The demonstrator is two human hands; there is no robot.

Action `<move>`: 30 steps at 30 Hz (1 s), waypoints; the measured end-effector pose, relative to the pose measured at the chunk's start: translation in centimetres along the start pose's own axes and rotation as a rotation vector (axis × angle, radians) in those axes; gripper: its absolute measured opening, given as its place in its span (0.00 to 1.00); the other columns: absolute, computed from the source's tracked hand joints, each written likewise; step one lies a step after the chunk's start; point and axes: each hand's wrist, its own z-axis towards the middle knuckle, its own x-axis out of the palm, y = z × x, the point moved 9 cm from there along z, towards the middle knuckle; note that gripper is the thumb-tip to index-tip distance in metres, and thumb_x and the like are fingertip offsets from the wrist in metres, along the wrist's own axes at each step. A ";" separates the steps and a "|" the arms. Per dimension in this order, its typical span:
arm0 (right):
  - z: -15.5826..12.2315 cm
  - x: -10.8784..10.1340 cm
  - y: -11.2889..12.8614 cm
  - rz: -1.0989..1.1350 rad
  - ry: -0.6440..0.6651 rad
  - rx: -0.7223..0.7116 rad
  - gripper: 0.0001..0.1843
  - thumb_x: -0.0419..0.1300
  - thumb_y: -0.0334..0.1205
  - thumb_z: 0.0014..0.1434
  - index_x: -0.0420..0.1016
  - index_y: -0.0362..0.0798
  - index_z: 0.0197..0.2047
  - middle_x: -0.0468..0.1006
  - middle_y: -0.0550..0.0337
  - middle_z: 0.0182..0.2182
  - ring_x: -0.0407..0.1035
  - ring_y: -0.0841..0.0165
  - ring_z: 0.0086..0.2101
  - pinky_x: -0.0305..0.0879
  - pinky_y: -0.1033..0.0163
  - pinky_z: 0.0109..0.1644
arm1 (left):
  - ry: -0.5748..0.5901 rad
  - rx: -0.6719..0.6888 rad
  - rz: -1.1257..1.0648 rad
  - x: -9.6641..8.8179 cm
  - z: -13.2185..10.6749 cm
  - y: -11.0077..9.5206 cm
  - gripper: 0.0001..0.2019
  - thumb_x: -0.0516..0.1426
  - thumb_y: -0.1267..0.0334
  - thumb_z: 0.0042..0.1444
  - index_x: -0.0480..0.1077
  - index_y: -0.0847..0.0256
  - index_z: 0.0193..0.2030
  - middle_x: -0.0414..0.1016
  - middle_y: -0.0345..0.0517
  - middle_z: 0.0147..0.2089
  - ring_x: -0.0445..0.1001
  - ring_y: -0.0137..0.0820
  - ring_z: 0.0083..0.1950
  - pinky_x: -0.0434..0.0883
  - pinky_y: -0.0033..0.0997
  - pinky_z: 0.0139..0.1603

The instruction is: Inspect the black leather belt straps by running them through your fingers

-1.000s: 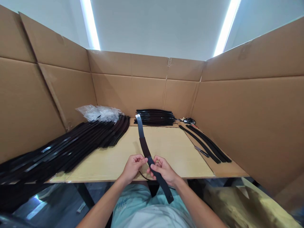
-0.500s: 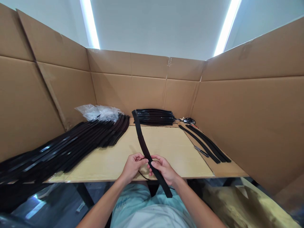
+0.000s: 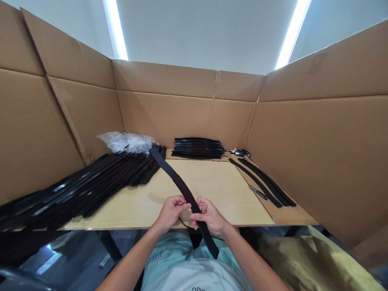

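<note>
Belt pile point(image 3: 91, 182) left, belt stack point(image 3: 197, 148) behind, belts point(image 3: 263, 182) right

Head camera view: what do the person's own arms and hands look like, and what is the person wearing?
The left hand and right hand are bare, without gloves, and no watch or band shows at either wrist. The left forearm and right forearm have no sleeves over them. The person wears a pale mint T-shirt with a dark script print.

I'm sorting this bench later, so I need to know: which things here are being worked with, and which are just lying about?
Being worked with:
the dark leather strap, gripped by the left hand and right hand

Lying about:
the large strap pile
the back stack
the two right-hand straps
the metal tool
the plastic bag
</note>
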 end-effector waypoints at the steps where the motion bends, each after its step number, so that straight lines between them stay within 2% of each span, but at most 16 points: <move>1: 0.0 0.0 0.1 -0.009 0.001 -0.001 0.25 0.73 0.40 0.40 0.59 0.48 0.32 0.76 0.65 0.22 0.66 0.76 0.17 0.61 0.72 0.19 | -0.011 0.005 0.014 -0.1 0.0 0.0 0.13 0.66 0.58 0.37 0.69 0.64 0.17 0.67 0.37 0.17 0.61 0.25 0.20 0.57 0.24 0.22; 4: -0.1 -0.2 0.3 0.001 -0.027 -0.007 0.24 0.70 0.46 0.45 0.57 0.49 0.31 0.77 0.63 0.22 0.63 0.78 0.16 0.54 0.75 0.18 | -0.023 0.013 0.031 -0.2 -0.1 -0.2 0.14 0.66 0.57 0.37 0.69 0.64 0.16 0.66 0.36 0.15 0.59 0.24 0.19 0.56 0.23 0.21; 7: -0.1 -0.5 0.2 0.079 -0.068 0.022 0.21 0.65 0.51 0.50 0.56 0.49 0.29 0.76 0.62 0.21 0.63 0.77 0.16 0.52 0.74 0.18 | 0.008 -0.005 -0.003 0.2 -0.2 -0.1 0.14 0.65 0.56 0.39 0.68 0.63 0.17 0.69 0.38 0.16 0.63 0.26 0.19 0.58 0.24 0.22; 10: 0.0 -0.6 0.2 0.136 -0.092 0.025 0.19 0.65 0.49 0.50 0.58 0.48 0.28 0.77 0.61 0.21 0.65 0.76 0.18 0.54 0.73 0.20 | 0.026 -0.018 -0.051 0.4 -0.2 0.1 0.14 0.65 0.55 0.42 0.69 0.62 0.19 0.74 0.42 0.18 0.68 0.29 0.22 0.61 0.26 0.24; 15: 0.0 -1.0 0.3 0.129 -0.108 -0.009 0.17 0.69 0.44 0.46 0.66 0.46 0.32 0.77 0.60 0.23 0.66 0.76 0.21 0.58 0.73 0.23 | -0.064 0.025 -0.020 -0.5 0.1 0.0 0.13 0.66 0.58 0.40 0.70 0.64 0.18 0.70 0.38 0.17 0.64 0.25 0.21 0.59 0.24 0.22; 18: -0.1 -1.3 -0.2 0.103 -0.124 0.025 0.21 0.72 0.40 0.42 0.71 0.44 0.38 0.77 0.63 0.23 0.66 0.76 0.21 0.61 0.72 0.24 | -0.002 -0.019 -0.047 0.0 0.2 0.4 0.12 0.67 0.59 0.36 0.71 0.64 0.20 0.71 0.38 0.18 0.65 0.26 0.21 0.60 0.24 0.23; 22: 0.0 -0.9 -0.4 0.056 -0.060 0.054 0.19 0.73 0.36 0.38 0.75 0.42 0.34 0.74 0.66 0.22 0.63 0.79 0.18 0.62 0.73 0.22 | 0.038 -0.038 -0.061 0.2 0.2 0.5 0.12 0.68 0.61 0.33 0.74 0.66 0.23 0.74 0.41 0.22 0.67 0.28 0.24 0.63 0.25 0.27; 25: 0.1 -0.3 -0.4 0.017 0.007 0.070 0.17 0.73 0.37 0.38 0.74 0.41 0.31 0.71 0.69 0.19 0.62 0.80 0.16 0.60 0.74 0.19 | 0.074 -0.047 -0.022 0.4 0.1 0.6 0.12 0.67 0.59 0.35 0.74 0.66 0.23 0.72 0.41 0.21 0.65 0.27 0.24 0.61 0.25 0.25; 30: 0.1 -0.3 0.2 -0.036 -0.017 0.027 0.19 0.73 0.38 0.39 0.66 0.45 0.28 0.69 0.71 0.21 0.64 0.78 0.16 0.65 0.73 0.18 | 0.045 -0.033 0.023 0.2 0.1 0.3 0.14 0.67 0.58 0.35 0.69 0.65 0.17 0.61 0.34 0.15 0.55 0.22 0.20 0.53 0.22 0.21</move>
